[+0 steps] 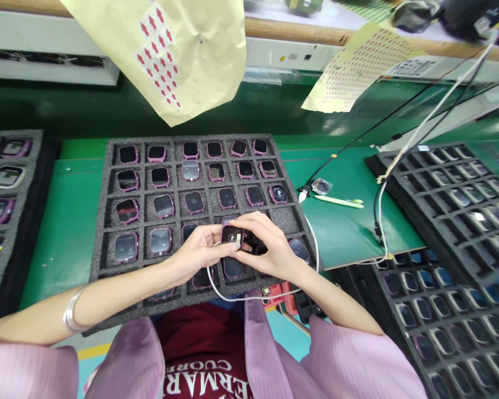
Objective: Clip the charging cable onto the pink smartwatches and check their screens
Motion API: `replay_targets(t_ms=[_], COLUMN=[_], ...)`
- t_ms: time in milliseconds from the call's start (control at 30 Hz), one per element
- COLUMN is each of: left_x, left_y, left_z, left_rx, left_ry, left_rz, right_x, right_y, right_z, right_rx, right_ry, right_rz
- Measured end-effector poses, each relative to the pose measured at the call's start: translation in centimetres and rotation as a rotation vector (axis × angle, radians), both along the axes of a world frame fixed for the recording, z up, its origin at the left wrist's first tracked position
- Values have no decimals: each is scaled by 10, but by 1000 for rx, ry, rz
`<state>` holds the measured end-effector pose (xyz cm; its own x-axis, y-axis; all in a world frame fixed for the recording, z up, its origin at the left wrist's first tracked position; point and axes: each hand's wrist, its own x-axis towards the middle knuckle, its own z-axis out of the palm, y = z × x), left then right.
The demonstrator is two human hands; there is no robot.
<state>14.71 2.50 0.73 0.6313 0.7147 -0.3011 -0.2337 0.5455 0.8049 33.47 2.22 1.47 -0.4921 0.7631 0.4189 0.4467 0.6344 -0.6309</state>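
Note:
A purple-framed smartwatch (232, 236) without a strap is held above a grey foam tray (289, 219), its screen lit with a dial. From its left side, my left hand (199, 249) grips it with thumb and fingers. My right hand (270, 244) closes on its right edge, fingers curved over the top. A white charging cable (241, 300) runs up to my left fingers; its end is hidden there. Rows of similar watches lie in the tray's compartments, including a dark-screened one (233, 268) just below my hands and a lit one (279, 193) at the right.
A USB plug (303, 195), a small wrapped round item (321, 186) and a light green pen (339, 201) lie on the green bench (336, 233). More watch trays stand at the left (33, 166) and right (382, 160). Yellow sticker sheets (208, 66) hang from the shelf.

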Motion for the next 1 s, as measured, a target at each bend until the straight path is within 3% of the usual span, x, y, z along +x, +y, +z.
replay_targets(t_ms=[200, 433, 567, 667, 733, 867, 1000], left_x=[0, -5, -9, -9, -8, -3, -2], left_y=[1, 3, 2, 2, 2, 3, 3], left_z=[0, 5, 5, 5, 5, 3, -1], left_rx=[0, -47, -40, -16, 26, 89, 99], left_ry=[39, -67, -133, -80, -29, 22, 48], left_rz=[-30, -205, -304, -317, -255, -72, -62], right_x=[1, 11, 11, 11, 11, 10, 6], right_y=[1, 6, 7, 9, 9, 6, 0], right_z=[0, 4, 2, 3, 4, 4, -1], right_rx=[-62, -457, -534, -509, -445, -282, -106], right_ry=[50, 407, 516, 504, 446, 260, 107], right_rz=[13, 210, 254, 286, 273, 201, 98])
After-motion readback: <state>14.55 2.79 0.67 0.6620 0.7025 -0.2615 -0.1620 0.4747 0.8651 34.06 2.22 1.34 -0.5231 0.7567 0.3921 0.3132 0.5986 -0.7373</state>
